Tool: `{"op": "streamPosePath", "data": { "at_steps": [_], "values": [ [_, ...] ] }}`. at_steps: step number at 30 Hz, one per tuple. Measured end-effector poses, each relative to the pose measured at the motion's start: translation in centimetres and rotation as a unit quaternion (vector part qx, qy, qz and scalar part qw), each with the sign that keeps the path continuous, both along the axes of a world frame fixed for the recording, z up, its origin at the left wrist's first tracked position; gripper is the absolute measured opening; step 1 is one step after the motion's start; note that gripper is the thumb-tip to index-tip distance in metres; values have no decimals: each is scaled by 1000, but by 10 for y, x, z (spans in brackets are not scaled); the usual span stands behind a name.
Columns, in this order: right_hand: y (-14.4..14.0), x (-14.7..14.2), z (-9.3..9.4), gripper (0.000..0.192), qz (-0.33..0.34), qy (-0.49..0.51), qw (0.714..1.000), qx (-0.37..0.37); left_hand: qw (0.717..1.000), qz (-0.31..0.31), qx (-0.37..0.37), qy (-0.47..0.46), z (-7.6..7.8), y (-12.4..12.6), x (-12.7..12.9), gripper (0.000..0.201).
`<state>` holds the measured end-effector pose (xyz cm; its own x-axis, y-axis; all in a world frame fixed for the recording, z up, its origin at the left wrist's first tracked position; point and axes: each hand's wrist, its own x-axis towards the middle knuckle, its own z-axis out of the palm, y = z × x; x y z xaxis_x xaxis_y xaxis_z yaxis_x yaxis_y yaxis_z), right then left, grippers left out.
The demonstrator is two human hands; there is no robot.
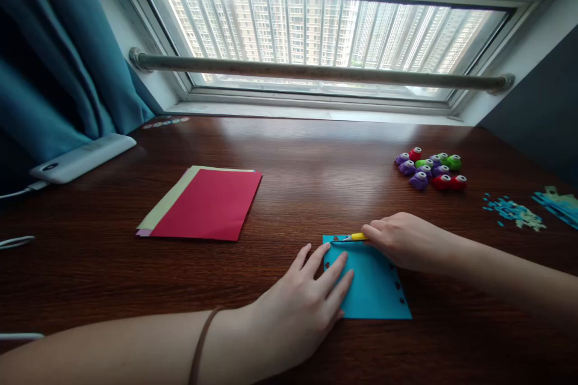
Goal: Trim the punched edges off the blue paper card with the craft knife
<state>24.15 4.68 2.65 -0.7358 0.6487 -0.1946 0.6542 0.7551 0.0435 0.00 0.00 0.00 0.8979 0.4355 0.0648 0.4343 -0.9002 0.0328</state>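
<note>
Head view: a blue sheet (370, 292) lies flat on the brown surface (293, 186), nearer the viewer than the red paper (208, 204) and to its right. The left hand (302, 298) rests across the sheet's left part, its grip wide and fingers spread; the right hand (401, 240) has its grip closed around a yellow-handled tool (359, 236). The sheet looks light, thin and easily creased, best steadied with flat fingers and held by the plain lower edge, away from the dark marks (401, 301).

Paper stack (210, 204) left of sheet (372, 292); punches (423, 171) behind, right
</note>
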Motion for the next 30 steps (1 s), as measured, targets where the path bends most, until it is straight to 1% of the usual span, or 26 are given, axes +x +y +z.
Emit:
{"op": "streamPosePath", "data": {
  "at_steps": [7,12,30],
  "values": [
    [-1,8,-3,10,-5,4,1000,-6,1000,-2,-5,6,-1,0,-1,41],
    [-1,16,-6,9,5,10,1000,-3,1000,-3,-6,18,-2,1,-1,40],
    [-5,33,-5,11,-7,-1,1000,-6,999,0,-6,33,-1,1,0,40]
  ]
}}
